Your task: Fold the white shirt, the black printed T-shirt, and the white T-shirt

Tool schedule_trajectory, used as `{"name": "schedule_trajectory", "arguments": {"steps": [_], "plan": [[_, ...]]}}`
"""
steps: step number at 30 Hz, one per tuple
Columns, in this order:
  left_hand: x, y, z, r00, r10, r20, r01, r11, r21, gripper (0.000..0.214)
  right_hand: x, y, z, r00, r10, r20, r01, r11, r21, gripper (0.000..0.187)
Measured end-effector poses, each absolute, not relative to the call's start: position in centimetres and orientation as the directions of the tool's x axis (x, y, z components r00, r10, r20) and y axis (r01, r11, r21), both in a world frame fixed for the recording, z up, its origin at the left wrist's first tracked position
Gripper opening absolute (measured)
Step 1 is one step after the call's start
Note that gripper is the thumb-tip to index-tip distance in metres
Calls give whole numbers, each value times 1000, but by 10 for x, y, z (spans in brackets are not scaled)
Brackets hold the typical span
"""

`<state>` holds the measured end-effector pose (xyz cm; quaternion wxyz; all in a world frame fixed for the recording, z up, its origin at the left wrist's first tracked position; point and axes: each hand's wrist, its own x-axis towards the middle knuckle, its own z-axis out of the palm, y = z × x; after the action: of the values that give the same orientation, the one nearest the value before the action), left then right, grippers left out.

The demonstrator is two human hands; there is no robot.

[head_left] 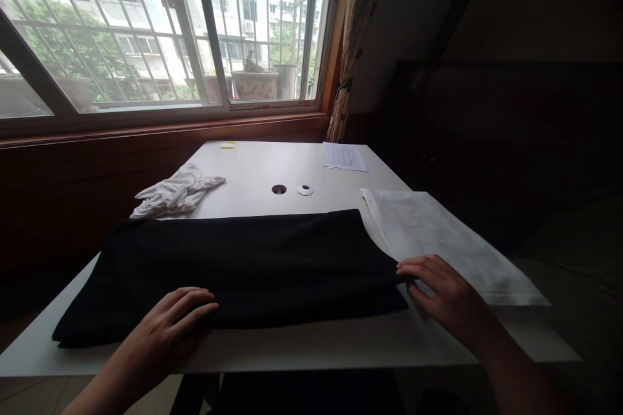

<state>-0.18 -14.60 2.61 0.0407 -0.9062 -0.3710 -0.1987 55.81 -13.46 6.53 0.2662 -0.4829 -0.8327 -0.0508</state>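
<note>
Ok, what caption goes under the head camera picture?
Left hand flat on black cloth, right hand at its edge, on a white table.

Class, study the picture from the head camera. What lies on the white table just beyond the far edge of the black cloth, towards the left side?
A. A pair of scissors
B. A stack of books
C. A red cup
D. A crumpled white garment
D: a crumpled white garment lies on the white table, just beyond the far edge of the black cloth.

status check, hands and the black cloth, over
Left hand flat on black cloth, near edge. Right hand at cloth's right edge, by clear bag. White garment lies behind, apart.
</note>
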Motion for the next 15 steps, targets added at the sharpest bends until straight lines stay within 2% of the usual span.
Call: {"name": "schedule_trajectory", "arguments": {"steps": [5,10,15], "plan": [[-14,-150,32,648,643,409,653,-745,136,35,565,-148,52,-378,878,293,848,456,-272,23],[-17,-145,47,641,712,287,677,-700,225,26,566,-154,50,-337,939,62,884,339,-321,21],[-37,-104,59,528,795,299,780,-593,200,34,553,-132,72,-292,949,119,878,315,-361,21]]}}
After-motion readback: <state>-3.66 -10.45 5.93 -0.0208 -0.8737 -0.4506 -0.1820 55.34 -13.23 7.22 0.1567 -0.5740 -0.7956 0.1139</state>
